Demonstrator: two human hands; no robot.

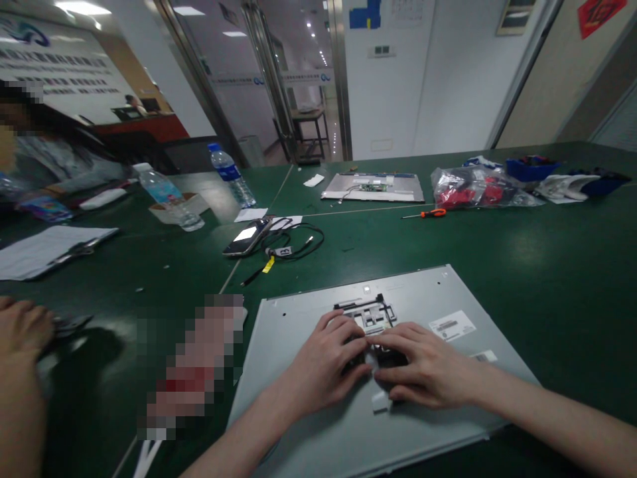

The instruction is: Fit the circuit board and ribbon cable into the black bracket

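Observation:
A large flat silver display panel (pixel 308 438) lies on the green table in front of me, its back plate facing up. Both my hands rest over its middle, beside a cutout with a bracket and dark parts (pixel 373 317). My left hand (pixel 331 358) has curled fingers, with the fingertips and thumb close to a small silver strip (pixel 371 362). My right hand (pixel 425 365) meets it from the other side, index finger and thumb bent toward the same spot. What lies between the fingertips is mostly hidden. A small whitish block (pixel 381 402) sits just below the right fingers.
Left of the panel lies a blurred-out reddish object (pixel 194 372) with white leads. Another person's hand (pixel 22 332) is at far left. Beyond are a phone (pixel 249 238), a coiled cable (pixel 303 249), bottles (pixel 231 174), an orange screwdriver (pixel 430 213), a second panel (pixel 343 189) and plastic bags (pixel 478 188).

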